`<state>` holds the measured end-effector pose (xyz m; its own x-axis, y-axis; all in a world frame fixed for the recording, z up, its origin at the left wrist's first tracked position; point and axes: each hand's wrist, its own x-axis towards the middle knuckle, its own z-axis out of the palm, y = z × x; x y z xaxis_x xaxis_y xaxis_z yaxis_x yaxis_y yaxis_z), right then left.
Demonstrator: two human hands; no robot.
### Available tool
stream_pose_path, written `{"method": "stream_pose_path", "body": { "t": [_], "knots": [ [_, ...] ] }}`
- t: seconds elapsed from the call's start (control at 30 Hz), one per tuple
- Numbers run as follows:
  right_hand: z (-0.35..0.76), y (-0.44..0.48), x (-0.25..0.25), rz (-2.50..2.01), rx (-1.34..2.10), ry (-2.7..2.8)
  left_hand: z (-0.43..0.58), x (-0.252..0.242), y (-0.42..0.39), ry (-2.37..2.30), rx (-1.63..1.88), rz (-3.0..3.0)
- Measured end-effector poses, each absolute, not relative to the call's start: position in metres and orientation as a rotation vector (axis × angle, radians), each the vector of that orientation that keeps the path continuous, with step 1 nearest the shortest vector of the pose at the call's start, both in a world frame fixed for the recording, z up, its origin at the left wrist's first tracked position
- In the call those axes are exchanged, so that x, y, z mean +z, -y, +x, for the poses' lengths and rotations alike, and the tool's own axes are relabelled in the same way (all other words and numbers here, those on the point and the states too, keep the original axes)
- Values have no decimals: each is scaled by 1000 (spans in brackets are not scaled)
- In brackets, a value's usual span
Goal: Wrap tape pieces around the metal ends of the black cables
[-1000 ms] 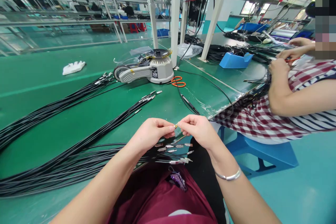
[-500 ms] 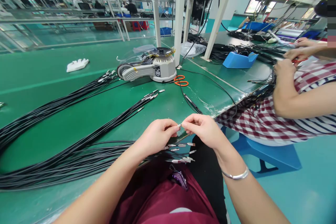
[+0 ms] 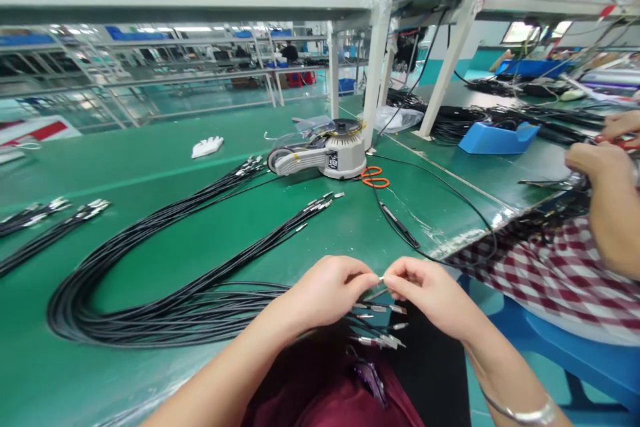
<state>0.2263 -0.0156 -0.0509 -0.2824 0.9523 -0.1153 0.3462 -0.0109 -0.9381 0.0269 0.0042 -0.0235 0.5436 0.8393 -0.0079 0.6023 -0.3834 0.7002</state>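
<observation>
My left hand point(image 3: 337, 290) and my right hand point(image 3: 433, 293) meet fingertip to fingertip above the table's front edge. Both are closed in a pinch on a small silver cable connector point(image 3: 382, 279), mostly hidden by the fingers. Just below them, loose silver connector ends point(image 3: 387, 340) stick out past the edge on black cables. Those cables run left under my left forearm into a bundle point(image 3: 165, 330) that bends round in a U. More connector ends point(image 3: 320, 203) of black cables lie on the table beyond my left hand.
A grey tape dispenser point(image 3: 343, 157) stands behind, with orange-handled scissors point(image 3: 375, 177) and a black pen-like tool point(image 3: 400, 225) nearby. A white glove point(image 3: 207, 147) lies farther left. At right are a blue holder point(image 3: 500, 138) and a co-worker's arm point(image 3: 613, 207).
The view has shifted left and up, so the scene appears lower and farther right. Both hands keep their pinch on the small connector; more cable bundles show at left.
</observation>
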Motion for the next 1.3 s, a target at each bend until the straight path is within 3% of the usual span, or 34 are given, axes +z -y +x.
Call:
{"method": "stream_pose_path", "body": {
  "t": [0.17,0.33,0.6,0.8,1.03,1.3],
  "knots": [
    [247,23,-52,-1419,1420,1918,-26,-30,-40,-1839,424,2356],
    [253,8,-43,-1466,1291,1764,-43,-52,-73,-2047,411,2304],
    [179,-32,-42,-1276,1250,1701,-44,-48,-43,-1813,523,2197],
    [127,-65,-53,-1211,1136,1887,-50,-48,-35,-1455,782,1753],
    [120,-73,-58,-1271,1136,1911,-70,-37,-34,-1656,537,1844],
    [128,-98,-49,-1182,1385,1616,-52,-53,-36,-1571,827,1878]
  ]
}}
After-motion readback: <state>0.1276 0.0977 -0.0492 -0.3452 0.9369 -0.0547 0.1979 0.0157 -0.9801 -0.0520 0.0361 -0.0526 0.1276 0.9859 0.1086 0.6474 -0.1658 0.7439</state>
